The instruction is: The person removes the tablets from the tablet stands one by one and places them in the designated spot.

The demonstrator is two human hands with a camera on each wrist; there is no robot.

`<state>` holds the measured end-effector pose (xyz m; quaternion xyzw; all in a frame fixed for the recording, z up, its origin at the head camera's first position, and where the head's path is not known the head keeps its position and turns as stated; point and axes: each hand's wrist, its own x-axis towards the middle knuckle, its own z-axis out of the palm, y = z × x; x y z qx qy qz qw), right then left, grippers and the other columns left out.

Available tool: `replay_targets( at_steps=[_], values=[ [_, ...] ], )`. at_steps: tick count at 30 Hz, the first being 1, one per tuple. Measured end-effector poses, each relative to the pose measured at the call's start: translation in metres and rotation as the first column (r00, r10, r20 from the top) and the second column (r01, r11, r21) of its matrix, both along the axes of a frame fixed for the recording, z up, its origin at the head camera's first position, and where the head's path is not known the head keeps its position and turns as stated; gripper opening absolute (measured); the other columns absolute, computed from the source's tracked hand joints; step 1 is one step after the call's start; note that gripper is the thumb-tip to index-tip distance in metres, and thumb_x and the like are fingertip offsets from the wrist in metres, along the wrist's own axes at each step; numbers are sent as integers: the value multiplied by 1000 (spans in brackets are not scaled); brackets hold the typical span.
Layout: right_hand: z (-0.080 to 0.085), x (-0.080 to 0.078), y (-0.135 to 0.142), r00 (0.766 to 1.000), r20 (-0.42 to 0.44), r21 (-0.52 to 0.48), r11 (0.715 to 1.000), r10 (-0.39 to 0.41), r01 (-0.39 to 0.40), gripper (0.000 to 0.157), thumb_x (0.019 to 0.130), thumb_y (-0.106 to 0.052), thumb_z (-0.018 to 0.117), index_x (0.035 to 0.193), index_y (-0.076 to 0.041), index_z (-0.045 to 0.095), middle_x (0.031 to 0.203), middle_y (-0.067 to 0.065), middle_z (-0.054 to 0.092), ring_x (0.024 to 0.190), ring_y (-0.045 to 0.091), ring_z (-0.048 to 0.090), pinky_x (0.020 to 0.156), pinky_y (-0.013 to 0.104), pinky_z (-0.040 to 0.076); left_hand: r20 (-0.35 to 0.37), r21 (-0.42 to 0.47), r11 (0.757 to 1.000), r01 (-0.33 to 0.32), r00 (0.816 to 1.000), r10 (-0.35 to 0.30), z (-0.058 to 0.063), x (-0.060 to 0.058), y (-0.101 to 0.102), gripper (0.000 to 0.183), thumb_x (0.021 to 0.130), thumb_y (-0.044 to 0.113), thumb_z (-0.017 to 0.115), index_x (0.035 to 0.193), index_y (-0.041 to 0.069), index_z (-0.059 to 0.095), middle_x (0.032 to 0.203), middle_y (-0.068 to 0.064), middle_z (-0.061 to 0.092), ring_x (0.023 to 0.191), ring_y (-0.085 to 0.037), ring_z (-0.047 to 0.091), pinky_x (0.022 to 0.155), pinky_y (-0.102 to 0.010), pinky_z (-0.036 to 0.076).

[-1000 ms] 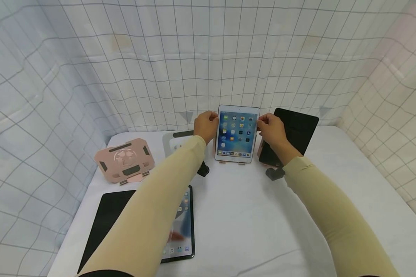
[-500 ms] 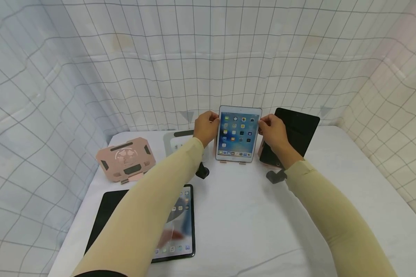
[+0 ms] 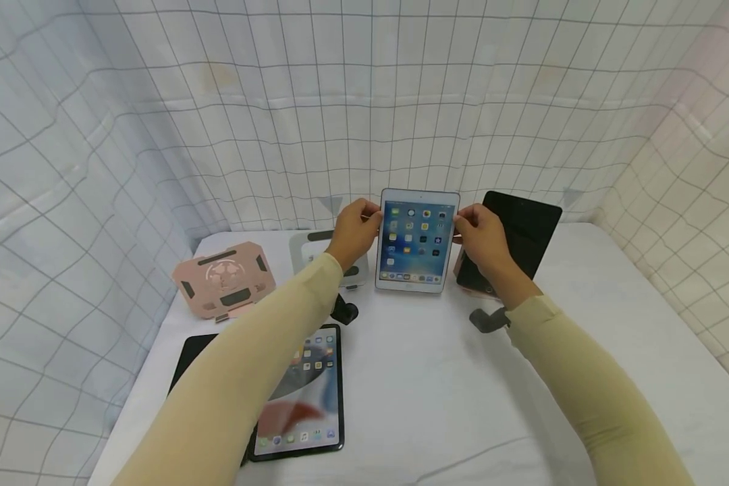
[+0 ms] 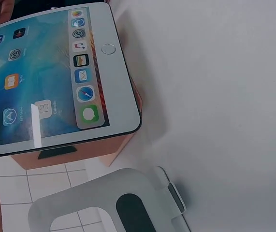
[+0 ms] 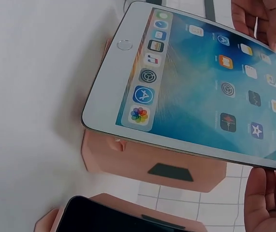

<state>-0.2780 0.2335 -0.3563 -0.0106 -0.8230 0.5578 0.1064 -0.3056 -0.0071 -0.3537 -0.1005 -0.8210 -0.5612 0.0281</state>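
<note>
Both hands hold a white-framed tablet (image 3: 417,239), its lit home screen facing me. My left hand (image 3: 355,229) pinches its left edge, and my right hand (image 3: 481,233) pinches the right edge, both in the upper half. Behind the tablet shows a pink tablet stand (image 5: 152,162) with a dark pad, seen in both wrist views. The tablet's lower end stands forward of that stand, overlapping it in the head view. Just right of my right hand, a dark-screened tablet (image 3: 525,233) leans on another pink stand (image 5: 123,205).
A grey stand (image 4: 104,198) is left of the held tablet, partly behind my left arm. Farther left sits a pink stand (image 3: 225,280). A large lit tablet (image 3: 306,405) and a black one (image 3: 194,347) lie on the white table (image 3: 425,385). Checked cloth (image 3: 413,101) encloses the sides.
The white-framed tablet has come slightly toward me and down, off the stand's small front tabs, which now are hidden. Both hands have moved with it.
</note>
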Motion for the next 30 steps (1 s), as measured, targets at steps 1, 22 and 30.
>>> replay_targets(
  at_steps=[1, 22, 30],
  values=[
    [0, 1, 0, 1000, -1, -5, 1000, 5, -5, 21, 104, -16, 51, 113, 3, 55, 108, 17, 58, 98, 25, 63, 85, 35, 56, 6, 11, 1000, 4, 1000, -4, 0, 2, -1, 19, 104, 19, 54, 114, 3, 59, 110, -8, 60, 97, -19, 62, 84, -29, 54],
    [-9, 33, -6, 998, 43, -49, 998, 37, -35, 22, 103, -19, 55, 114, 0, 56, 108, 15, 59, 95, 25, 64, 81, 27, 57, 47, 77, 997, 20, 999, -23, -7, 41, -19, 17, 103, 19, 57, 112, 6, 60, 109, -7, 59, 96, -19, 62, 83, -29, 55],
    [-11, 44, -14, 995, 70, -73, 995, 70, -65, 20, 103, -20, 55, 113, -2, 56, 107, 15, 60, 95, 27, 62, 81, 29, 57, 86, 101, 995, 21, 996, -30, -10, 56, -33, 17, 102, 18, 58, 113, 6, 60, 105, -10, 60, 91, -24, 63, 82, -34, 57]
  ],
)
